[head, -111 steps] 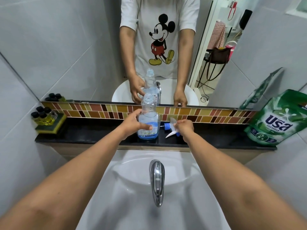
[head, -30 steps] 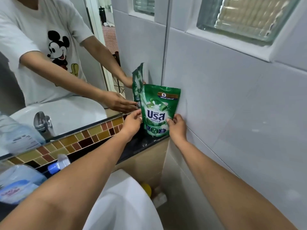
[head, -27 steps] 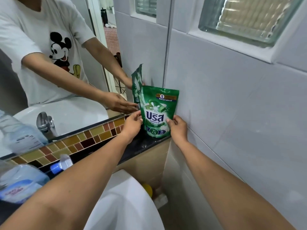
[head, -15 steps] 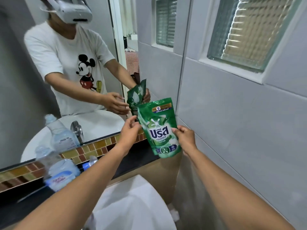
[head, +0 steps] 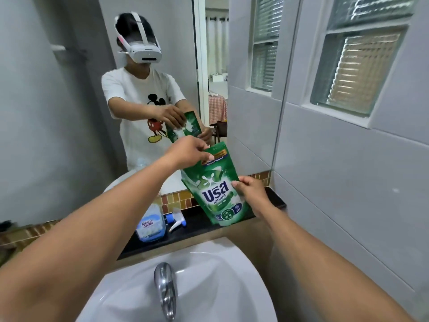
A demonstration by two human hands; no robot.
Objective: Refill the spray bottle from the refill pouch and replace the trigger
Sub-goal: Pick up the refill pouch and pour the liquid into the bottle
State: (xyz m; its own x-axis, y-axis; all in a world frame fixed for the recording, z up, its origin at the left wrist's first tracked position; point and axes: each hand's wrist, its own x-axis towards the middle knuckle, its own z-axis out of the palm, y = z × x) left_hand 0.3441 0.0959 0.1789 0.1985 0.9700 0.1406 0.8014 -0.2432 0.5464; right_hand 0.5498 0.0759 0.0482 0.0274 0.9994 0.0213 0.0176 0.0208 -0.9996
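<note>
Raised off the black tabletop (head: 199, 226) where it stood a second ago, the green plastic refill pouch (head: 218, 189) now hangs between both hands.

The left hand (head: 188, 152) pinches its top-left corner and the right hand (head: 251, 192) grips its right edge at mid-height, with the long axis near upright and the top leaning slightly left. Down-left of the pouch, under the nearer left forearm, stands the clear spray bottle of blue liquid (head: 151, 226). Its neck is hidden but probably open, since the blue-and-white trigger head (head: 177, 220) lies just beside it. There is one pouch, one bottle and one trigger, mirror copies aside.
</note>
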